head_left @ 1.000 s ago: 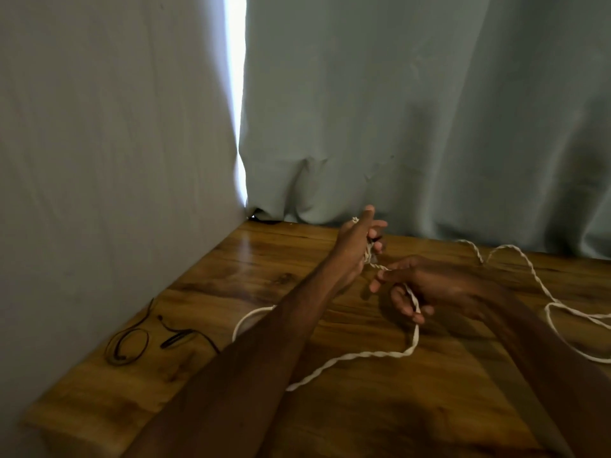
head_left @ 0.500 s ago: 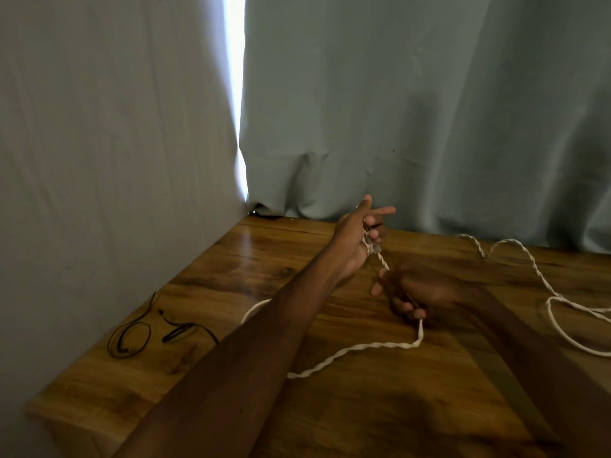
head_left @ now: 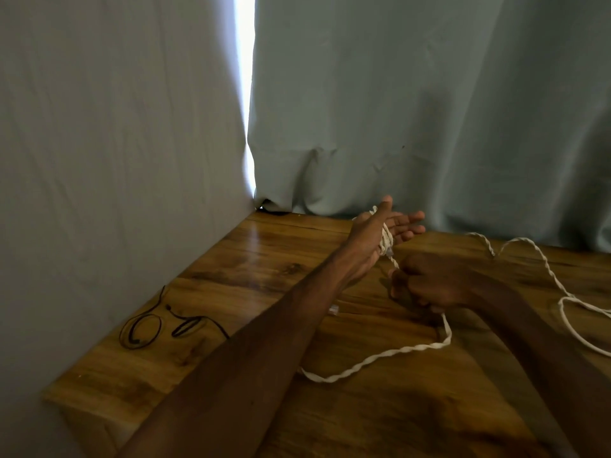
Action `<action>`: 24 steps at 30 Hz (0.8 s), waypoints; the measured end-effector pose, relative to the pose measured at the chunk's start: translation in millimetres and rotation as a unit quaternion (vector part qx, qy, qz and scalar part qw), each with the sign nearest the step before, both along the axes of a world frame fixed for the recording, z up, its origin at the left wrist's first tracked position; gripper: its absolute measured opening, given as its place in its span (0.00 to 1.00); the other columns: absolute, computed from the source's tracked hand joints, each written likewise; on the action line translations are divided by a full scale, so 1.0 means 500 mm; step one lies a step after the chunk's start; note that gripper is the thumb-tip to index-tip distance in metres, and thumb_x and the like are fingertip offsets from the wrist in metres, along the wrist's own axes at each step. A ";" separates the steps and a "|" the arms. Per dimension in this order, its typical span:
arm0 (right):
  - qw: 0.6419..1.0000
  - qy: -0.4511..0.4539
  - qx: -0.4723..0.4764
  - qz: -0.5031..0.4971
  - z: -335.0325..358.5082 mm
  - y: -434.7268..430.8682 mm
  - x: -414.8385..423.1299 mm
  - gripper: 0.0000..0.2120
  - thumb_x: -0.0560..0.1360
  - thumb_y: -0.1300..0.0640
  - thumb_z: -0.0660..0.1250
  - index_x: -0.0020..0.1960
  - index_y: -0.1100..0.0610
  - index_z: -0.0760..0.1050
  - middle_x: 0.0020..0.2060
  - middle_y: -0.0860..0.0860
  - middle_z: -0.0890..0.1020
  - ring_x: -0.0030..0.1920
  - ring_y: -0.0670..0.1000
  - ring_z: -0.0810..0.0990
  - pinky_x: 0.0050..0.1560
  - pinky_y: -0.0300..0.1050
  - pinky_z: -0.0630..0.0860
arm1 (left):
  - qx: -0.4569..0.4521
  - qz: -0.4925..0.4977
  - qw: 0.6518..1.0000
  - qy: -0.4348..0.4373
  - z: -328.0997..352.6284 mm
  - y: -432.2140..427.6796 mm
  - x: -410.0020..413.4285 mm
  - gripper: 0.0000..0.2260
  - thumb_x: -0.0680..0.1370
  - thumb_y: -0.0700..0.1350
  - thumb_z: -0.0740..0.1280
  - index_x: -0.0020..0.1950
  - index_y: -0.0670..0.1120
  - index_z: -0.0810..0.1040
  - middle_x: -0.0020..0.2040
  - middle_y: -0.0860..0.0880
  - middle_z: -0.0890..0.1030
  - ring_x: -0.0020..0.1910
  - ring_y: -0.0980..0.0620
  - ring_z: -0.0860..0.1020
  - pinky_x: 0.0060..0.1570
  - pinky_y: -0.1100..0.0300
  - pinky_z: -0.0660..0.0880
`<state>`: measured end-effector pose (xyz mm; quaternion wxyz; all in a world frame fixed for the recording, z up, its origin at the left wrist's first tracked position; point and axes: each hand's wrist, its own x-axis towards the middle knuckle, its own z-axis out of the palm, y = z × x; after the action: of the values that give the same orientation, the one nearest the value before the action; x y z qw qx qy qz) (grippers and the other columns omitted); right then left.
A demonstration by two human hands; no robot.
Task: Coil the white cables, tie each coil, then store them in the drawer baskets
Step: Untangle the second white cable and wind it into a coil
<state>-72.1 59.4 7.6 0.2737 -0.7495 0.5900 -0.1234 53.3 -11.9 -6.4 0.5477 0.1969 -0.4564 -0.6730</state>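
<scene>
Wooden table (head_left: 271, 259) with glossy, knotted grain, filling the lower half of the frame from centre left to the right edge, butted against grey-blue curtains. At lower left, near the table's edge, a thin black cord (head_left: 155, 325) lying in loose loops. Across lower centre and out to the right edge, a twisted white cable (head_left: 373, 358) trailing in slack curves on the wood.

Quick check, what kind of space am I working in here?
Probably a curtained-off corner of a room: a wooden table set against grey-blue curtains, with daylight through their gap.
</scene>
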 end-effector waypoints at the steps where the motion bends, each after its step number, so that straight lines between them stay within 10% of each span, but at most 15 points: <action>1: 1.000 0.003 0.006 -0.011 0.000 -0.007 -0.009 0.16 0.86 0.58 0.57 0.52 0.66 0.79 0.20 0.47 0.75 0.19 0.44 0.72 0.23 0.37 0.70 | -0.006 0.003 1.000 -0.011 -0.004 -0.002 0.002 0.16 0.87 0.50 0.56 0.61 0.36 0.68 0.42 0.45 0.87 0.37 0.49 0.86 0.36 0.64 0.81; 13: 0.993 0.035 -0.038 -0.106 -0.010 -0.058 -0.115 0.15 0.84 0.59 0.58 0.47 0.63 0.81 0.27 0.55 0.78 0.27 0.51 0.76 0.27 0.42 0.71 | 0.010 0.037 0.997 -0.069 -0.008 -0.004 0.002 0.15 0.86 0.54 0.57 0.53 0.41 0.71 0.46 0.49 0.87 0.23 0.58 0.73 0.19 0.67 0.63; 24: 0.985 0.170 -0.002 -0.011 0.012 -0.021 -0.046 0.22 0.83 0.55 0.57 0.34 0.55 0.81 0.25 0.47 0.80 0.30 0.46 0.77 0.38 0.43 0.74 | 0.000 -0.035 0.999 0.018 -0.001 0.002 -0.021 0.24 0.87 0.51 0.54 0.77 0.35 0.58 0.46 0.46 0.87 0.34 0.53 0.83 0.32 0.66 0.79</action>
<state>-95.2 48.7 13.7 0.1663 -0.7535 0.6360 0.0019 42.7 -11.0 -6.8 0.5316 0.1685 -0.4531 -0.6955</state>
